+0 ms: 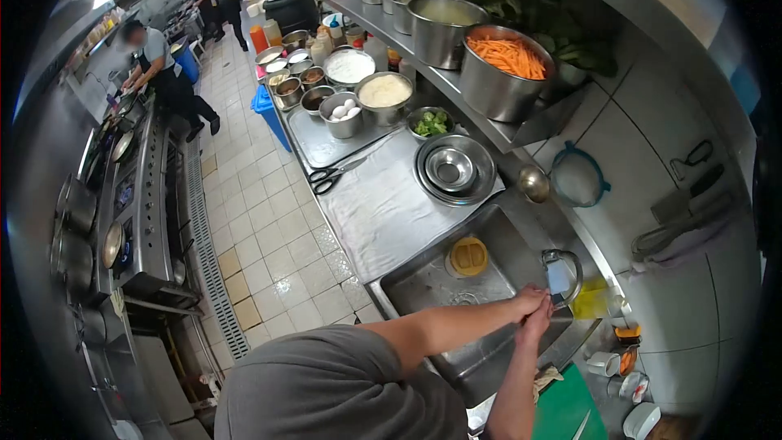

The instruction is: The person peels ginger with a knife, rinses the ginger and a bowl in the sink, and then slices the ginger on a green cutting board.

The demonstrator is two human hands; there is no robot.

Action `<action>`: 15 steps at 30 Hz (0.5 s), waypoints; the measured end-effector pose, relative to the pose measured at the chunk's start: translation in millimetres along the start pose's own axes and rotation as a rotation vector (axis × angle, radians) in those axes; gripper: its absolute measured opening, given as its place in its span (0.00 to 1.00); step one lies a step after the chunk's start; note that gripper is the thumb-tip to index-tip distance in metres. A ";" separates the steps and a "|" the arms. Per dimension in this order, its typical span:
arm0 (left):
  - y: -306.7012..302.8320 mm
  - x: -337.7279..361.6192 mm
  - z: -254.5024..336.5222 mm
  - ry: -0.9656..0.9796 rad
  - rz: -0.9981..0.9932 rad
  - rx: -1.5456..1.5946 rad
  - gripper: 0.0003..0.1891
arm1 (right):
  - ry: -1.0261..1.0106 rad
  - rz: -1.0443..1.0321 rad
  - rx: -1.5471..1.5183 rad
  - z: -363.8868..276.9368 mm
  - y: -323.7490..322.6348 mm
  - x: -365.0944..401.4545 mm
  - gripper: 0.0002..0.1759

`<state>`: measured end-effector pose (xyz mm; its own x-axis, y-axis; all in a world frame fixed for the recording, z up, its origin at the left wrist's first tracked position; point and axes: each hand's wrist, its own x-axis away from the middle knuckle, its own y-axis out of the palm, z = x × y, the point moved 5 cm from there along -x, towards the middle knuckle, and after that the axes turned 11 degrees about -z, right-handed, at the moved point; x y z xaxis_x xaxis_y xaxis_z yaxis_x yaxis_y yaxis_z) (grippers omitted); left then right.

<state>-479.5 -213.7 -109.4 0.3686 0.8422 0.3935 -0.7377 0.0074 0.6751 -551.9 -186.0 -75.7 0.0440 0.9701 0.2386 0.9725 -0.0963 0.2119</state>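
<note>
My left hand (530,301) and my right hand (536,324) are pressed together over the right side of the metal sink (432,314), close to the curved faucet (572,270). Their fingers are curled into each other; whether anything lies between them is hidden. A light blue item (559,277) shows just beyond my hands, under the faucet's curve. To their right stands a translucent yellow container (591,300). A jar with a yellow lid (468,257) stands inside the sink, near its back wall.
Left of the sink, nested metal bowls (450,169) and scissors (326,181) lie on a white cloth (383,224). A shelf holds a pot of carrot sticks (507,61). A knife lies on the green cutting board (566,407). Co-workers (159,73) stand near the stove (134,212).
</note>
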 end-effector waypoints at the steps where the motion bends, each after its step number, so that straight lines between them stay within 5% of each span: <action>1: 19.5 -1.0 4.7 0.046 0.052 -0.123 0.21 | -0.020 0.133 -0.001 9.1 -15.8 -2.0 0.29; 8: 54.0 -55.3 -15.0 0.220 0.111 -0.755 0.20 | -0.399 -0.031 0.131 16.4 -76.3 2.4 0.26; 12: 71.0 -20.9 -3.8 0.112 0.237 -0.613 0.12 | -0.169 0.019 -0.013 14.9 -94.7 6.1 0.24; 15: 43.7 -59.8 -42.8 -0.008 0.069 -0.359 0.11 | 0.050 0.043 0.138 10.3 -98.5 8.2 0.18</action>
<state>-558.0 -240.7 -130.1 0.3146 0.8431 0.4361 -0.9120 0.1411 0.3852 -645.0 -166.3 -104.4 0.0783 0.9532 0.2921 0.9923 -0.1027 0.0693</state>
